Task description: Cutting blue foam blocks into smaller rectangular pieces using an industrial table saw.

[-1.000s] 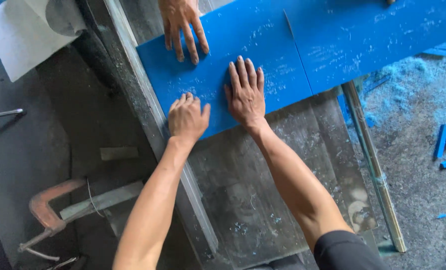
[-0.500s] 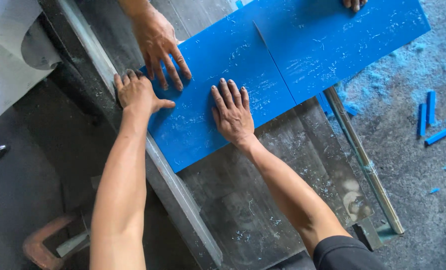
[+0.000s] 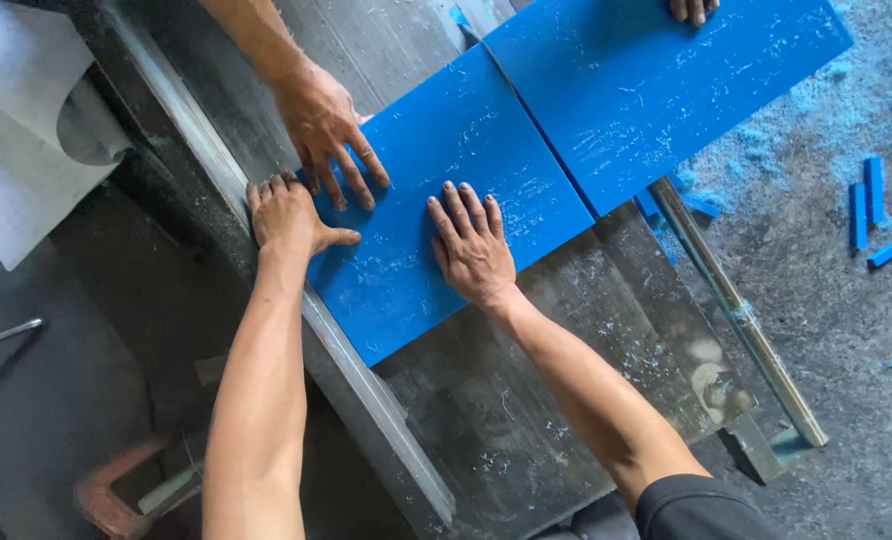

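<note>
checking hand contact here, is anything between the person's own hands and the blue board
Nothing visible does. The right hand lies flat on the blue board. The left hand rests at the board's edge by the metal rail. A co-worker's hand also presses on the board, just beyond the left hand.

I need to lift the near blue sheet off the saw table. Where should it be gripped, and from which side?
Probably by the near corner of the blue sheet, coming from the person's own side: it lies flat, so only its edges offer a hold. That corner looks free. The left hand covers the rail edge, the right hand lies flat on top, and a co-worker's hand presses the far part.
</note>
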